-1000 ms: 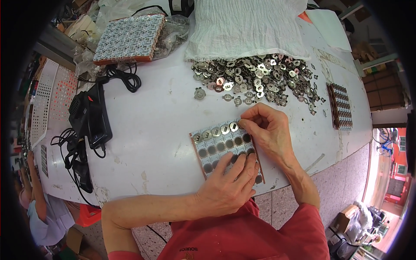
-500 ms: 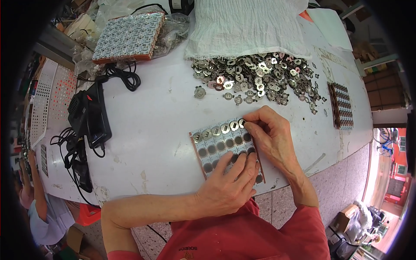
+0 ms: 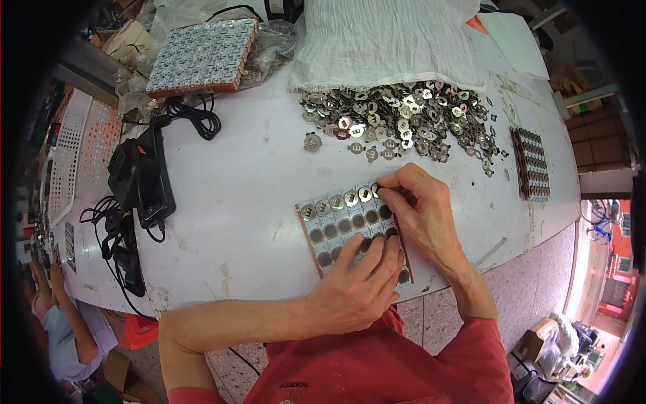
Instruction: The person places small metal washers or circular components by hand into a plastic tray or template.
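Left hand [image 3: 356, 289] lies flat, nothing in its grip, steadying the tray [image 3: 353, 225]; right hand [image 3: 420, 209] pinches a tab [image 3: 377, 188] at its 1 o'clock corner, pile [image 3: 404, 121] close at 12 for easy reach.

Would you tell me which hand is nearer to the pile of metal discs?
Right. The right hand works at the tray's far edge, just short of the pile; the left hand rests on the tray's near end.

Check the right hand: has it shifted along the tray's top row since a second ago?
Yes. The right hand has slid slightly left along the tray, fingertips now at the top row's far end.
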The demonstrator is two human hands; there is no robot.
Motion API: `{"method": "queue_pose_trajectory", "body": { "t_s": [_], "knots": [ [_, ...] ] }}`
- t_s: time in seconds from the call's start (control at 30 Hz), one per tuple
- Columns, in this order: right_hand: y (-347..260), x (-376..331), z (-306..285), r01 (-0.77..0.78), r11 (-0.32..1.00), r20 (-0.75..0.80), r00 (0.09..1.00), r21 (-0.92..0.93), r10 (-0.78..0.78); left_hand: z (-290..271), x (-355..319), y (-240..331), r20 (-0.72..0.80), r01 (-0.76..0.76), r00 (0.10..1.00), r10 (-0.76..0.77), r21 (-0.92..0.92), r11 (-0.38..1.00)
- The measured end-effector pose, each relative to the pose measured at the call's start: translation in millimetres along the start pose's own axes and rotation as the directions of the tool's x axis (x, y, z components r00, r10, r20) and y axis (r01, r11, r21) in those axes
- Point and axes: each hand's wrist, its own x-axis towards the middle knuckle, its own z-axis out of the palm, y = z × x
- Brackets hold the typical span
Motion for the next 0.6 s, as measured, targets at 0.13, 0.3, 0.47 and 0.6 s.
{"method": "queue_pose_trajectory", "body": {
  "t_s": [0.13, 0.3, 0.47, 0.6],
  "knots": [
    [-2, 6, -10, -0.138, 0.968, 0.030, 0.990, 0.212, 0.135, 1, -1, 1, -0.008, 0.012, 1.000, -0.012, -0.036, 0.999],
    [-8, 29, -18, 0.040, 0.999, 0.012, 0.999, 0.031, -0.040, -1, 1, 1, -0.004, 0.046, 0.999, -0.047, -0.156, 0.987],
    [-7, 50, 0, 0.152, 0.987, 0.060, 0.987, -0.048, -0.149, 2, 3, -3, -0.020, 0.007, 1.000, -0.012, -0.262, 0.965],
    [-12, 60, 12, 0.187, 0.959, 0.066, 0.982, -0.214, -0.177, 2, 1, -2, -0.012, -0.014, 1.000, 0.011, -0.220, 0.975]
  ]
}}
